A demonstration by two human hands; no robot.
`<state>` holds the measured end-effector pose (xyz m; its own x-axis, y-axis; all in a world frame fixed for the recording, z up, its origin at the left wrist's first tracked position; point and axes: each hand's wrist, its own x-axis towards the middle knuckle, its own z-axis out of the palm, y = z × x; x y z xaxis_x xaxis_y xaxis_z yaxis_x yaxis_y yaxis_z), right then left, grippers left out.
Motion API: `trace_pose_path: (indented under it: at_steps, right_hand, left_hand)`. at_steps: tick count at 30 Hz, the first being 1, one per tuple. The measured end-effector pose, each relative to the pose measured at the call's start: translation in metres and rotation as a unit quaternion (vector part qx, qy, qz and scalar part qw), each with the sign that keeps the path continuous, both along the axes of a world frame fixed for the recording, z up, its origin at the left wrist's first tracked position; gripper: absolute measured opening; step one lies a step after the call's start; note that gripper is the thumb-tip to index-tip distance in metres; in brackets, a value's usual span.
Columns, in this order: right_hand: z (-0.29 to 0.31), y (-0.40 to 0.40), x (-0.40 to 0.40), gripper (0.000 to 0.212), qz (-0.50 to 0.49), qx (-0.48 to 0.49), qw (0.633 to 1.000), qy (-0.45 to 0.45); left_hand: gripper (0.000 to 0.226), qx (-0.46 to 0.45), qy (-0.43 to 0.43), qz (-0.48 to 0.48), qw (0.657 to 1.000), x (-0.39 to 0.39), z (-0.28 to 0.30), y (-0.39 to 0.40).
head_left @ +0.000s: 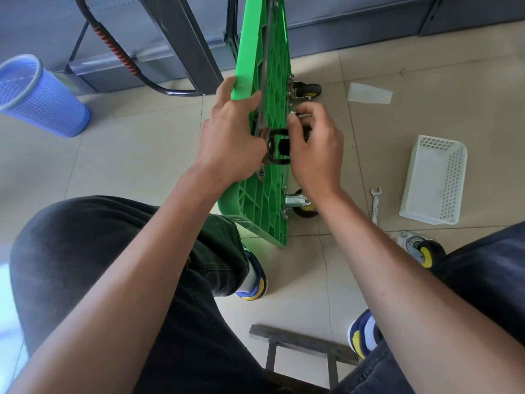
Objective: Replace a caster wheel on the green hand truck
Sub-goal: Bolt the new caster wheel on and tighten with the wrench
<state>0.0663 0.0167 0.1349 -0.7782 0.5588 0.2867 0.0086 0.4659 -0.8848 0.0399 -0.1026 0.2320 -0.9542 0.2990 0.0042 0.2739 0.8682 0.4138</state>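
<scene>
The green hand truck [262,52] stands on its edge on the floor, its ribbed underside facing right. My left hand [233,137] grips its left rim. My right hand [315,143] pinches a small metal fastener at the underside, beside a black caster bracket [279,146] held against the deck. Two mounted casters show: one far [308,91], one near [304,206]. A loose caster with a yellow hub [423,251] lies on the floor at right, next to my knee.
A wrench [375,204] lies on the tiles beside a white perforated basket [434,180]. A blue bin [37,95] stands at left, grey shelving behind. A white paper scrap [369,93] lies far right. A dark stool frame [301,351] is between my feet.
</scene>
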Motion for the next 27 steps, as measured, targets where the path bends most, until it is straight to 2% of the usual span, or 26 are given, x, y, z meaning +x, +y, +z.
trace_pose_path:
  at_steps: [4, 7, 10, 12, 17, 22, 27]
  right_hand:
    - [0.0, -0.001, 0.003, 0.024, 0.006, -0.002, 1.0, -0.009]
    - [0.003, 0.001, 0.001, 0.023, 0.027, 0.041, 0.999, -0.013]
    - [0.013, 0.003, -0.007, 0.023, 0.111, 0.125, 0.985, -0.035]
    - [0.022, 0.003, -0.013, 0.023, 0.162, 0.145, 0.973, -0.074]
    - [0.035, 0.004, -0.02, 0.023, 0.192, 0.115, 0.962, -0.157]
    - [0.043, 0.002, -0.019, 0.024, 0.184, 0.098, 0.965, -0.158]
    - [0.047, -0.002, -0.021, 0.022, 0.186, 0.138, 0.954, -0.188]
  left_hand:
    - [0.073, 0.006, 0.0, 0.005, 1.0, -0.003, -0.004, 0.0]
    - [0.07, 0.005, 0.008, 0.004, 1.0, -0.002, -0.004, 0.0]
    - [0.07, 0.009, 0.008, 0.001, 1.0, -0.001, -0.004, 0.0]
    - [0.069, 0.014, 0.009, 0.0, 1.0, -0.001, -0.003, -0.001]
    - [0.069, 0.026, 0.008, 0.001, 1.0, 0.0, -0.005, -0.001]
    - [0.075, 0.029, 0.002, 0.007, 1.0, -0.001, -0.004, -0.001]
    - [0.074, 0.023, -0.001, 0.005, 1.0, 0.002, 0.0, 0.001]
